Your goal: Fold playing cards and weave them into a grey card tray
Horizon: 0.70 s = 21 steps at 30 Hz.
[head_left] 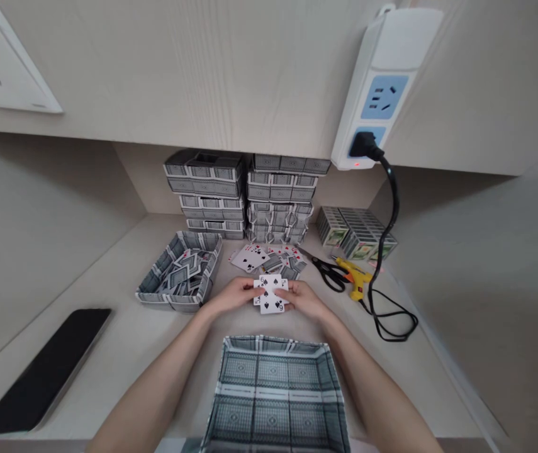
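Two playing cards [272,303] overlap crosswise between my hands, a six of spades upright on top of a five lying sideways. My left hand [236,294] pinches their left side, thumb on the face. On the right side my right hand [305,298] grips them the same way. Just beyond lie loose playing cards [248,258], some face up, some showing grey backs. Nearer to me, between my forearms, stands an open box [273,393] made of joined grey-backed cards. Another card-built box [143,296] on the left holds a heap of folded cards [186,274].
Stacked card-built boxes [214,187] stand against the back wall, with packs of cards [356,233] to their right. Black scissors [330,274] and a yellow glue gun [354,277] lie at right. Its black cable [394,189] rises to a power strip [384,94]. A black phone-like slab [44,371] lies front left.
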Tool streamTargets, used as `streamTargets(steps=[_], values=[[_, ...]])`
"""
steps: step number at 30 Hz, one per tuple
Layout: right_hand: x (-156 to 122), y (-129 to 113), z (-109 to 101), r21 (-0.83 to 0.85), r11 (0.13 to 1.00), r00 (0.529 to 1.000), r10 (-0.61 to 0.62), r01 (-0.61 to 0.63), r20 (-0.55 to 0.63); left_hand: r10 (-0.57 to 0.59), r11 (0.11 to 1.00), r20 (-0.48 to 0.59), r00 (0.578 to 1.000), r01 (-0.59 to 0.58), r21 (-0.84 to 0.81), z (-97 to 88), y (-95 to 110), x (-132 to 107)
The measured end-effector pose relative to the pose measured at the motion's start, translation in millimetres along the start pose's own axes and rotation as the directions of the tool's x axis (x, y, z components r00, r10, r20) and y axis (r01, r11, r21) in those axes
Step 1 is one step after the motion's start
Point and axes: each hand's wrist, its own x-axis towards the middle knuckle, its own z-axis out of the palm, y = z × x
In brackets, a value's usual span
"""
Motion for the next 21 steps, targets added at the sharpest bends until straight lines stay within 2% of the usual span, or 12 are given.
streamTargets(steps=[5,9,12,17,21], values=[[-0.8,-1.2,1.0,-0.022,1.000,1.000,0.008,-0.008,-0.013,-0.012,1.000,-0.037,0.999,0.013,0.028,2.6,0.2,0.5],[-0.6,-1.7,3.2,0.004,1.000,0.998,-0.024,0.025,-0.055,0.012,1.000,-0.034,0.999,-0.012,-0.009,1.9,5.2,-2.0],[0.7,-0.7,4.2,0.020,0.999,0.994,-0.048,0.050,-0.093,-0.033,0.996,0.001,0.999,0.032,-0.081,-2.8,8.2,-5.9],[2.3,1.8,4.0,0.046,0.996,0.992,-0.068,0.073,-0.104,-0.069,0.953,0.066,0.995,0.085,-0.292,-8.4,6.4,-9.5],[1.8,2.7,4.4,0.017,0.995,0.986,-0.099,0.102,-0.131,-0.081,0.952,0.058,0.995,0.094,-0.292,-6.4,4.2,-7.1]])
